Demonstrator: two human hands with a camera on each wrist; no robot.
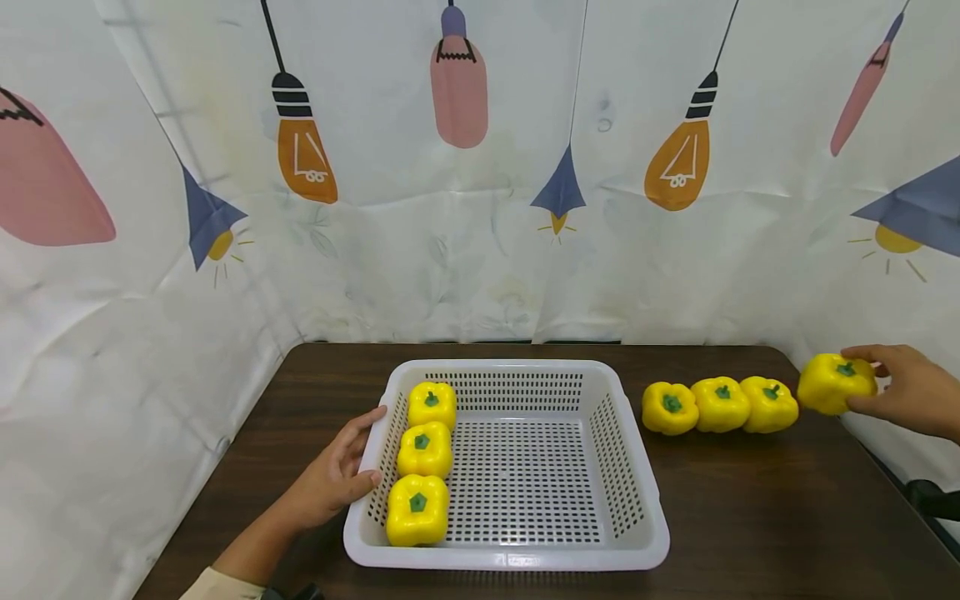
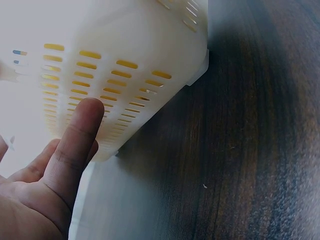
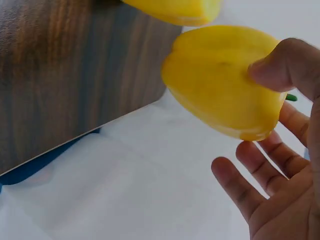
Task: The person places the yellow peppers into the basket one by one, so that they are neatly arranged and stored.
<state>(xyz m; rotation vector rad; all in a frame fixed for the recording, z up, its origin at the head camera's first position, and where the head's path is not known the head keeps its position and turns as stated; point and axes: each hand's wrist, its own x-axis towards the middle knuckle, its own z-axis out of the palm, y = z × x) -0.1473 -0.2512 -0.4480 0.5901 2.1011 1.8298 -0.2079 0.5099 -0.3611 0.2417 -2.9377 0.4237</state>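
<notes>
A yellow bell pepper point(image 1: 825, 385) is pinched between thumb and fingers by my right hand point(image 1: 903, 387), past the table's right end. In the right wrist view the thumb presses one side of this pepper point(image 3: 220, 80), two or three fingertips lie beneath it, and a bit of green stem shows. My left hand point(image 1: 337, 467) rests against the left side of a white plastic basket point(image 1: 510, 557), thumb and forefinger at its rim. From the left wrist, a straight finger point(image 2: 75, 140) touches the slotted outer wall point(image 2: 150, 50). Inside, three yellow bell peppers point(image 1: 423, 450) line the basket's left wall, stems up.
Right of the basket, three more yellow bell peppers point(image 1: 720, 406) sit in a row on the dark wooden table point(image 1: 750, 517), the rightmost close beside the held one. A white printed cloth point(image 1: 495, 267) hangs behind and on the left. Something black point(image 1: 933, 500) juts in at the right edge.
</notes>
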